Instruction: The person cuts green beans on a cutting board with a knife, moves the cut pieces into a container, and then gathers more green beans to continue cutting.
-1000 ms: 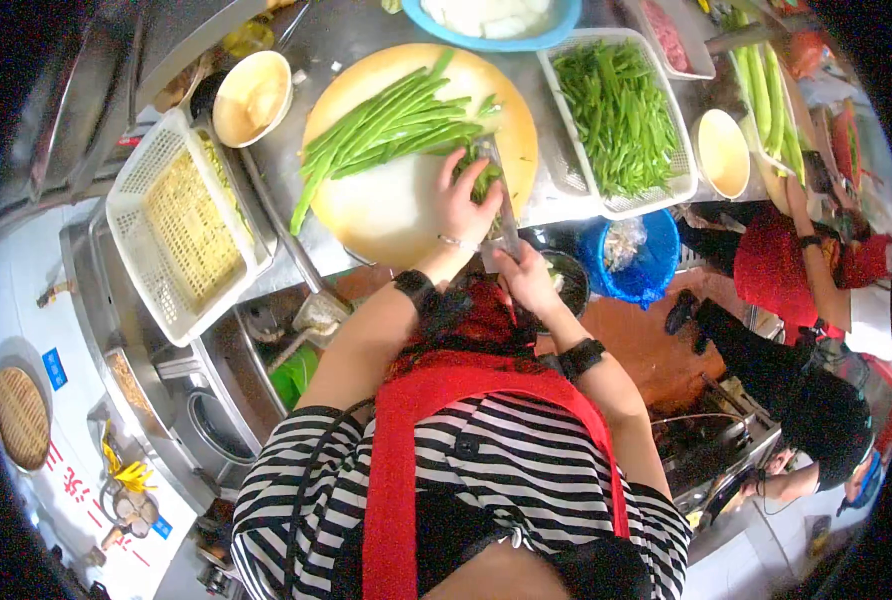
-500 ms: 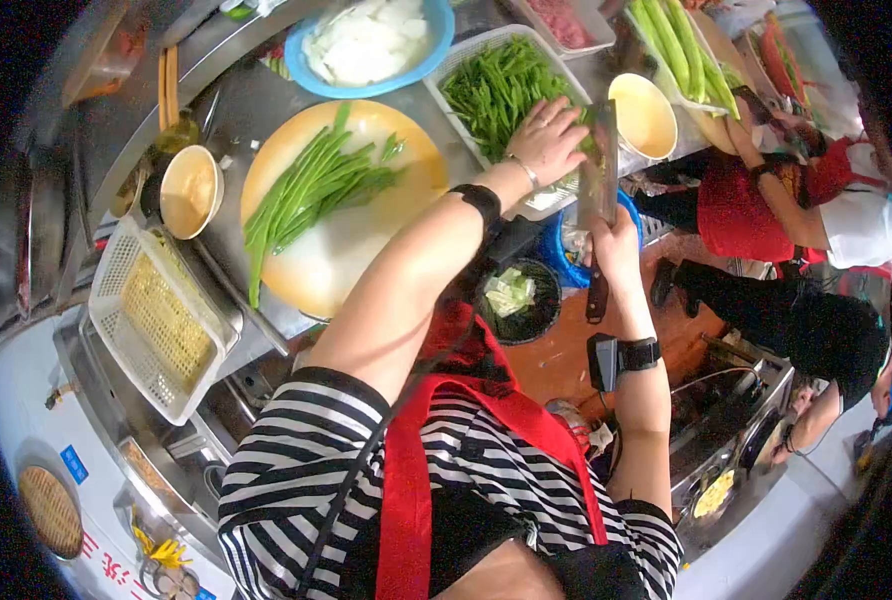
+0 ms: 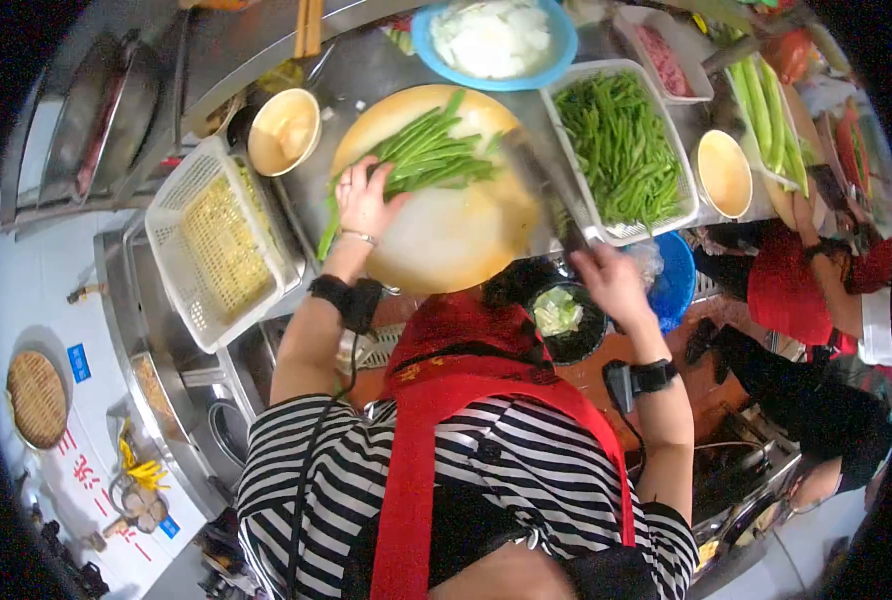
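A bunch of long green beans [image 3: 431, 150] lies on a round cutting board [image 3: 436, 240]. My left hand [image 3: 364, 210] is on the left part of the bunch, fingers and thumb closed around it. In my right hand [image 3: 611, 285] is a cleaver [image 3: 551, 190], gripped by its handle, its blade blurred by motion over the board's right edge. Right of the board stands a white basket [image 3: 688, 190] filled with cut green beans [image 3: 621, 145].
Behind the board sits a blue basin [image 3: 424, 50] of white slices. Bowls [image 3: 301, 110] [image 3: 723, 178] stand on either side. A white basket [image 3: 191, 250] is at left. Below the counter are a blue bin [image 3: 676, 275] and a black bin [image 3: 586, 345]. A co-worker in a red apron [image 3: 781, 290] works at right.
My left hand has moved from the basket of cut beans back to the bunch on the board. The cleaver has swung from beside that basket left toward the board. The view has shifted.
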